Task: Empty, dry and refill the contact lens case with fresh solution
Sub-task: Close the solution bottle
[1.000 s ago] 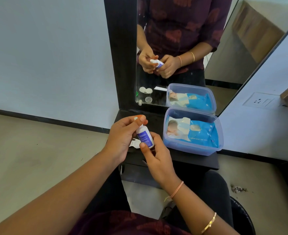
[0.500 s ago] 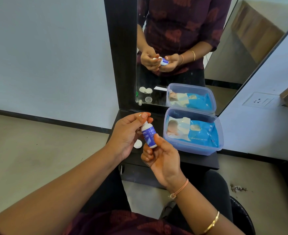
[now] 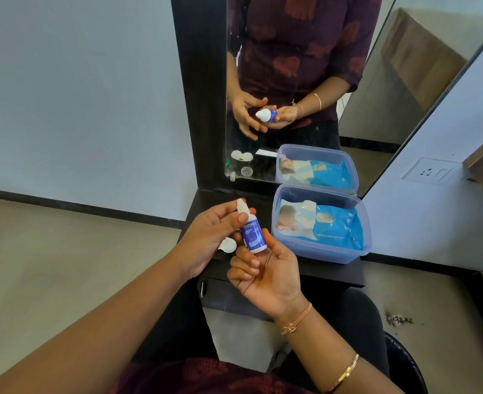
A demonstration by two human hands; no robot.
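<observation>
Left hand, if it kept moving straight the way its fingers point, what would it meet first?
The bottle: the left hand pinches its top. Past it, the fingers point up-right toward the tub's back corner or the mirror; depth is unclear.

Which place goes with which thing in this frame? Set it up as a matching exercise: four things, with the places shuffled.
Things:
1. solution bottle
2. lens case
3. wet wipes pack
4. power socket

Places:
a. inside the clear tub
b. on the wall at right
c. gripped by the right hand, with the left hand pinching its cap
d. on the black shelf, partly hidden behind the left hand

Pairs: 1-c, 2-d, 3-a, 4-b
</observation>
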